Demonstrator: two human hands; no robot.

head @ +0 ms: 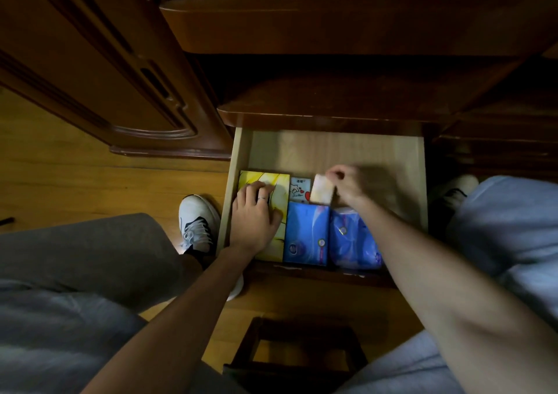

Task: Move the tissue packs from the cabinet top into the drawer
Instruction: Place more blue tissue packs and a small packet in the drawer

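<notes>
The drawer (241, 152) is seen pulled open beneath the cabinet top (332, 106). A yellow pack (279, 188) is laid flat at the drawer's left side, and the left hand (255, 215) is pressed on it, fingers (256, 190) spread and flat, gripping nothing. Just right of it, a blue pack (306, 233) is placed at the front edge, with a second blue pack (351, 242) touching its right side. Behind the first blue pack, a small white pack with red hearts (299, 189) is noted. A small pale pack (322, 190) is held tilted between the white pack and the right hand (350, 182), whose fingers are closed on its upper end; this hand is blurred. A white shoe (197, 221) is observed on the wooden floor (75, 182), left of the drawer.
</notes>
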